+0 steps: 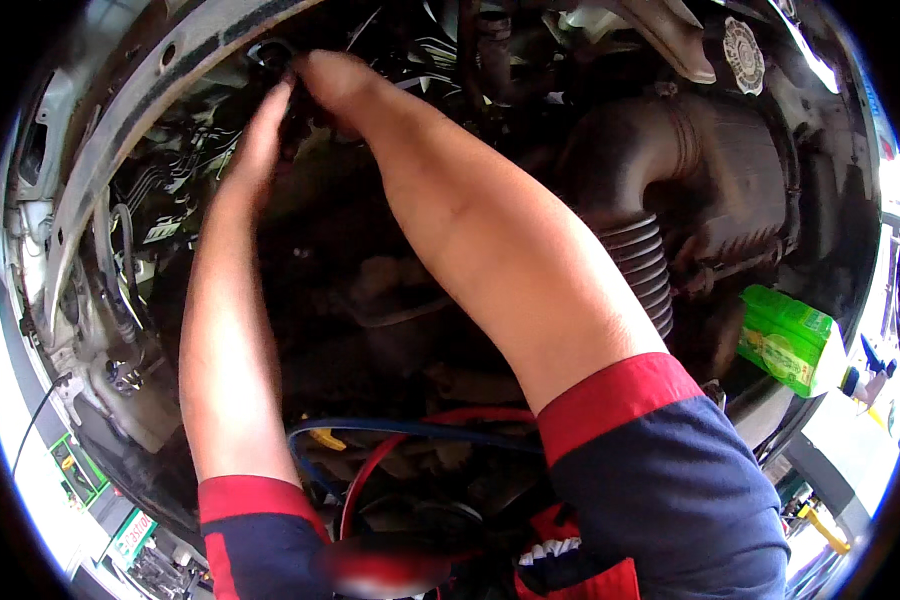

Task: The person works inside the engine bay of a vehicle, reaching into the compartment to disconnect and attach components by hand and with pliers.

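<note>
Both my arms reach deep into a vehicle's engine bay. My left hand (pixel 264 128) is turned edge-on, and its fingertips come close to my right hand (pixel 338 82). The right hand is bent down at the wrist and blurred, so its fingers do not show clearly. Just beyond the two hands sits a dark round part with a pale rim (pixel 270 52). Whether either hand grips anything is hidden in the shadow. Dark engine parts (pixel 400 290) lie below my forearms.
A curved metal body edge (pixel 95 175) runs along the left. To the right are a black air box (pixel 735 185), a corrugated hose (pixel 638 265) and a green package (pixel 790 340). Nearer me, a blue hose (pixel 400 424) and a red hose (pixel 368 470) cross the bay.
</note>
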`<action>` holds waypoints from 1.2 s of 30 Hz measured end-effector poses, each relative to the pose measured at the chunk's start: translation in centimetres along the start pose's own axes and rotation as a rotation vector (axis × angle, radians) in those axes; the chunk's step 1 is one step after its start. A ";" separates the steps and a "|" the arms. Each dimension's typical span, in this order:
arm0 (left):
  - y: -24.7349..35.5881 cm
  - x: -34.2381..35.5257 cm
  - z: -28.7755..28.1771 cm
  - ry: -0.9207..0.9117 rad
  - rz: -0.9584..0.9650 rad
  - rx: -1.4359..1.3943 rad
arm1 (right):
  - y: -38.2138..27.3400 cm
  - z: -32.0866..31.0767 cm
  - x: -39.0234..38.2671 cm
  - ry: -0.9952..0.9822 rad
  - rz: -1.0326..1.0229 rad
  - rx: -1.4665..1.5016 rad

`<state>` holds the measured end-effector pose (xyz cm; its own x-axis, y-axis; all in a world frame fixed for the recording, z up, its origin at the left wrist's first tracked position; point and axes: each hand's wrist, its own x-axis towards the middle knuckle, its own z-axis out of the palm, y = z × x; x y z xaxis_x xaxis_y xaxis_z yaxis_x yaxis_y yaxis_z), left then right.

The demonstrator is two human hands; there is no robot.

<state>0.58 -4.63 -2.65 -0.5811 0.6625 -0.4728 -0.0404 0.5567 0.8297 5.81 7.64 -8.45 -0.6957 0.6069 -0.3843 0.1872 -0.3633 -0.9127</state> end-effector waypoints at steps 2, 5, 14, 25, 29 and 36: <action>-1.7 0.8 -0.3 -0.105 0.045 -0.205 | -0.9 -0.4 -1.6 -0.072 0.046 0.007; -2.8 1.4 -1.4 -0.105 0.071 -0.133 | -2.4 -0.7 -4.5 -0.164 0.077 -0.013; -0.8 -0.2 -7.1 -0.114 -0.120 -0.162 | -4.9 2.1 -7.5 -0.720 -0.242 -0.944; -1.8 -4.8 -11.3 0.317 0.483 0.943 | -2.0 -4.4 2.5 0.151 -0.474 -1.383; -4.4 -9.8 -12.4 0.271 0.814 1.222 | -1.7 -8.1 7.1 0.261 -0.400 -1.533; -7.6 -10.6 -12.5 0.348 0.738 0.980 | -2.1 -10.5 11.6 0.272 -0.335 -1.630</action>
<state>-3.09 -22.16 -0.27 -0.3966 0.8883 0.2314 0.9101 0.3476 0.2255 4.60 22.86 -12.42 -0.7522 0.6589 -0.0099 0.6579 0.7500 -0.0688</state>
